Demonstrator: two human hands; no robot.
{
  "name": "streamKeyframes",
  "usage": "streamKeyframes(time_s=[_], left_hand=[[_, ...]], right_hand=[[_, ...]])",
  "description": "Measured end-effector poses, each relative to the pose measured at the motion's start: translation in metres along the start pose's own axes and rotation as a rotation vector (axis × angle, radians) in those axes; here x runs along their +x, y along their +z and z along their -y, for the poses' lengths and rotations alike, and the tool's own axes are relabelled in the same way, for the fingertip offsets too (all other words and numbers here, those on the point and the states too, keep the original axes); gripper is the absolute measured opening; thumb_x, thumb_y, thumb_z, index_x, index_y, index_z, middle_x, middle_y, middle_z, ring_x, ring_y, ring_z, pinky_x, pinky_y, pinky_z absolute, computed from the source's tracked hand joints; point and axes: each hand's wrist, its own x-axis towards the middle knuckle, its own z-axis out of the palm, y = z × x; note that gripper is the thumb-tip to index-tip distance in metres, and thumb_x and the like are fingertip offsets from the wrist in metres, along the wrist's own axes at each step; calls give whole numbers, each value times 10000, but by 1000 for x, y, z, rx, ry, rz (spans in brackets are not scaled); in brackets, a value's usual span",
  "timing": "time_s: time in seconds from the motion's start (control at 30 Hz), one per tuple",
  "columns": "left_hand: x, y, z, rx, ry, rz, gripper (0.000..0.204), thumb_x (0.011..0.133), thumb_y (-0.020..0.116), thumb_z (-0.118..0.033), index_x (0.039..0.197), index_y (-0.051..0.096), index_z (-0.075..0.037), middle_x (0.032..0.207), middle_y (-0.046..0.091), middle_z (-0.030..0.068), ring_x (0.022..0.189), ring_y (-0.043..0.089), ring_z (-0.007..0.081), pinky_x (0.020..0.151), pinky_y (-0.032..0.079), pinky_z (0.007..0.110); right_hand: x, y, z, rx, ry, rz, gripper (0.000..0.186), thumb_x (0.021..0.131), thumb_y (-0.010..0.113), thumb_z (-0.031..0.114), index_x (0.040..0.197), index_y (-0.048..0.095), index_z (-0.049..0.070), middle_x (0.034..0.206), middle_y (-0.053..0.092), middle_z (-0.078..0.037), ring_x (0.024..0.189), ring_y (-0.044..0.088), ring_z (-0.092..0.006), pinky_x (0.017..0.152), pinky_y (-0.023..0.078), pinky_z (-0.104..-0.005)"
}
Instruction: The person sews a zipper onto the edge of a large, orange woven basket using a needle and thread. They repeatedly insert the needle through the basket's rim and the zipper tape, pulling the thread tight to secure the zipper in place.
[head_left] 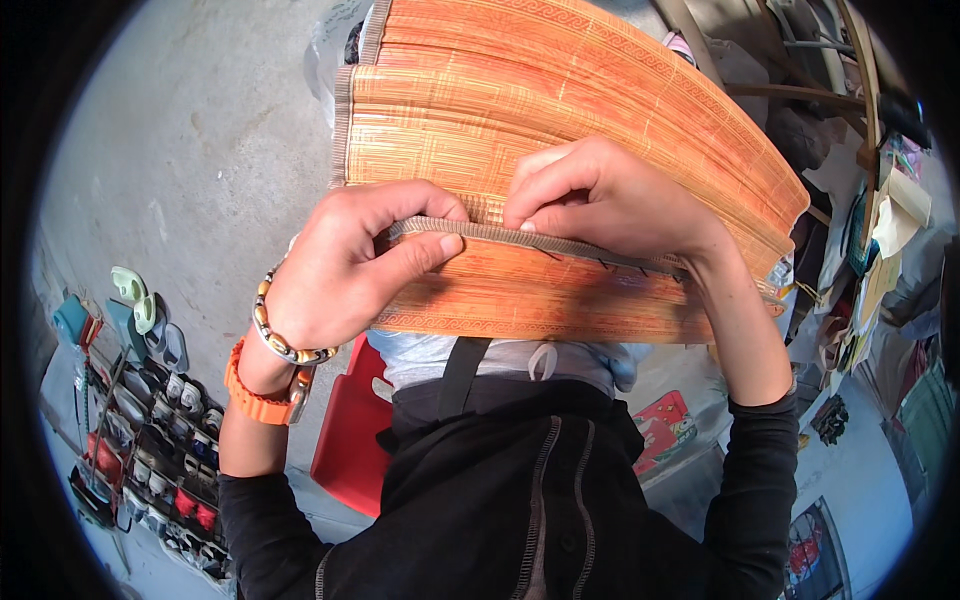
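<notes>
A person's left hand point(335, 265) and right hand point(610, 200) work the grey fabric edging point(520, 238) of a folded orange woven mat point(560, 150), which fills the frame from centre to twelve o'clock and rests across the lap. The left fingers pinch the edging between thumb and curled forefinger at nine o'clock of the mat's near fold, while the right fingers press together on the same strip just beside them. A beaded bracelet point(285, 340) and an orange wristband point(255, 400) circle the left wrist; a red chair point(345, 440) shows at six o'clock, and a rack of small items point(150, 420) sits on the concrete floor point(200, 150) at eight o'clock.
</notes>
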Motion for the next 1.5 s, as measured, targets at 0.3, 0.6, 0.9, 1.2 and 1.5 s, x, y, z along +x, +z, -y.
streamKeyframes(time_s=[0.3, 0.6, 0.9, 1.2, 1.5], left_hand=[[2, 0, 3, -124, 25, 25, 156, 882, 686, -83, 1005, 665, 10, 871, 654, -4, 755, 575, 54, 678, 476, 212], [6, 4, 11, -184, 180, -29, 290, 846, 683, 22, 1132, 632, 13, 954, 688, 36, 843, 642, 82, 753, 538, 221], [9, 5, 12, -304, 116, -39, 288, 840, 678, 9, 1119, 606, 15, 870, 659, 2, 812, 594, 55, 741, 488, 218], [10, 4, 7, -294, 45, -81, 266, 850, 697, -17, 1097, 604, 12, 804, 617, -23, 745, 562, 34, 676, 472, 203], [0, -12, 21, -172, -97, -21, 214, 857, 705, -39, 1061, 663, 10, 885, 670, -5, 741, 580, 32, 648, 473, 186]], right_hand=[[-1, -1, -4, 94, 33, 7, 116, 827, 648, -25, 936, 683, -42, 851, 639, -64, 795, 577, -137, 711, 452, -264], [0, -1, -6, 92, 53, 4, 107, 834, 646, -21, 930, 684, -47, 843, 642, -56, 786, 571, -121, 705, 448, -259], [12, 6, 9, 189, 264, -75, 107, 844, 663, 2, 947, 680, -23, 864, 662, -17, 792, 603, -59, 729, 475, -187], [0, 24, 19, 162, 161, -431, 88, 844, 578, 34, 913, 612, -8, 648, 571, -3, 582, 520, -60, 537, 413, -230], [-6, 78, 26, -753, -223, -540, 172, 760, 689, -8, 917, 619, -4, 877, 599, -147, 767, 620, -304, 637, 488, -345]])
